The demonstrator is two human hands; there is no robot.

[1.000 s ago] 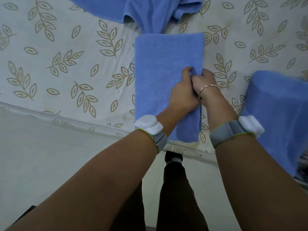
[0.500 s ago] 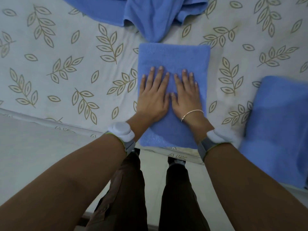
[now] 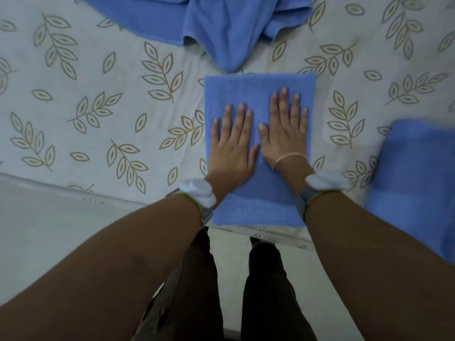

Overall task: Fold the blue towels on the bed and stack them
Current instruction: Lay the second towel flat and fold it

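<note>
A folded blue towel lies as a narrow rectangle at the near edge of the bed. My left hand rests flat on its left half, palm down, fingers spread. Beside it my right hand presses flat on the right half, reaching a little farther up the towel. Neither hand grips anything. An unfolded, crumpled blue towel lies beyond the folded one at the top. At the right edge sits a stack of folded blue towels, partly cut off by the frame.
The bed sheet is white with a tan leaf print. The mattress edge runs diagonally below left. My legs in dark trousers stand on the pale floor against the bed.
A second ago both hands pinched the towel's right edge. They then laid flat on it, and since half a second ago the right hand has slid farther up while the view shifted.
</note>
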